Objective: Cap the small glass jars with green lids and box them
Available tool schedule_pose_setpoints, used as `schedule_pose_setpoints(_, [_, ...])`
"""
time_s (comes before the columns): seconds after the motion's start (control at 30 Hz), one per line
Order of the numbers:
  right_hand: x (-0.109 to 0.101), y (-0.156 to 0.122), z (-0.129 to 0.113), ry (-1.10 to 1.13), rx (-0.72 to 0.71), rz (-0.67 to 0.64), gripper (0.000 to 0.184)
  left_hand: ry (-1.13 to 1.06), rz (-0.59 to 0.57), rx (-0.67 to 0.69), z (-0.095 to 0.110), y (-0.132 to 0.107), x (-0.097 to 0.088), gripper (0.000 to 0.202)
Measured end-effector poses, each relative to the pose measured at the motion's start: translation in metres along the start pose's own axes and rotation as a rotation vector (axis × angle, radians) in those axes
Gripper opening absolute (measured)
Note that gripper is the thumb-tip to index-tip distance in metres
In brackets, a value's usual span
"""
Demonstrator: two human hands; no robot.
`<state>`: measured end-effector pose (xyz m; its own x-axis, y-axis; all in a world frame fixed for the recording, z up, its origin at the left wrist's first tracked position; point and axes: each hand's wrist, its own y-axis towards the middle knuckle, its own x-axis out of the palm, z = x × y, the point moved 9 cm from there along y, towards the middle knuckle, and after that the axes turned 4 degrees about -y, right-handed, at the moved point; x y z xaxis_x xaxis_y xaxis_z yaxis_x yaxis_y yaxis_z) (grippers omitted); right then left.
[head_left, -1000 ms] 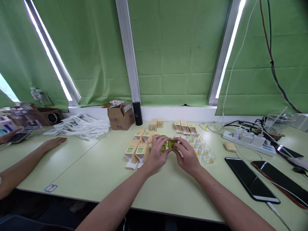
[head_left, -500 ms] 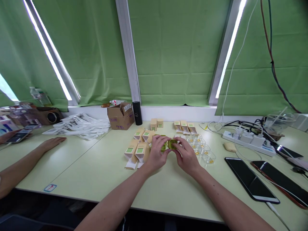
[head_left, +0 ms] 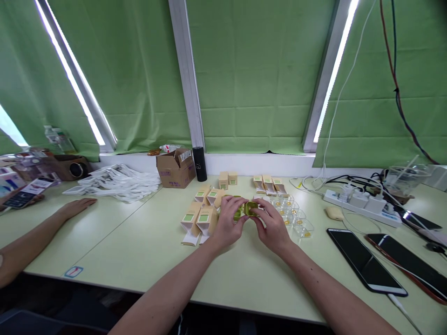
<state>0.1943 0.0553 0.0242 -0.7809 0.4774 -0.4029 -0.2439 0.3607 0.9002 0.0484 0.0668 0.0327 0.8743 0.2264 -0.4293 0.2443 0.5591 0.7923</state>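
Note:
My left hand [head_left: 227, 222] and my right hand [head_left: 272, 226] meet at the table's middle, both with fingers closed on a small green case [head_left: 246, 209] held between the fingertips. Tan cartons with green labels [head_left: 199, 218] lie just left of my left hand. A row of small clear trays with yellow pieces [head_left: 294, 217] sits right of my right hand. More small tan boxes [head_left: 268, 184] stand behind the hands.
Two dark phones [head_left: 366, 261] lie at the right, with a white power strip [head_left: 363, 205] and cables behind. A brown cardboard box [head_left: 175, 168], a black cylinder [head_left: 199, 164] and white packets [head_left: 115, 181] are at the back left. Another person's hand [head_left: 75, 207] rests flat on the table's left.
My hands have stayed together on the green case with only slight finger shifts. At the far left the other person's phone has moved a little.

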Motion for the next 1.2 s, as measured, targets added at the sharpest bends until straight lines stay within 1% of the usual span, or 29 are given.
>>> schedule_pose_setpoints(0.17, [0.002, 0.0, 0.0, 0.014, -0.006, -0.011, 0.025, 0.002, -0.002, -0.011, 0.0, 0.0, 0.0, 0.039])
schedule_pose_setpoints(0.43, [0.001, 0.002, -0.003, 0.018, -0.031, -0.011, 0.029, 0.011, 0.027, 0.032, 0.004, 0.0, -0.002, 0.039])
schedule_pose_setpoints(0.57, [0.0, 0.002, -0.002, 0.02, -0.008, -0.005, 0.027, 0.005, 0.017, 0.018, 0.002, 0.0, -0.001, 0.039])
schedule_pose_setpoints(0.8, [0.004, -0.001, 0.002, 0.05, 0.017, -0.024, 0.031, 0.002, 0.024, 0.013, 0.002, 0.0, -0.001, 0.039])
schedule_pose_setpoints(0.9, [0.004, -0.001, 0.004, 0.074, 0.034, -0.03, 0.035, -0.013, 0.029, -0.009, -0.001, 0.0, -0.001, 0.037])
schedule_pose_setpoints(1.0, [0.003, -0.001, 0.005, 0.111, 0.069, -0.038, 0.045, -0.041, 0.042, -0.052, -0.005, 0.001, -0.003, 0.036])
schedule_pose_setpoints(1.1, [0.001, 0.0, 0.003, 0.145, 0.078, -0.036, 0.054, -0.065, 0.049, -0.128, -0.012, 0.001, -0.003, 0.035])
schedule_pose_setpoints(1.2, [0.0, 0.0, 0.002, 0.167, 0.08, -0.034, 0.057, -0.088, 0.054, -0.218, -0.021, 0.0, -0.002, 0.036])
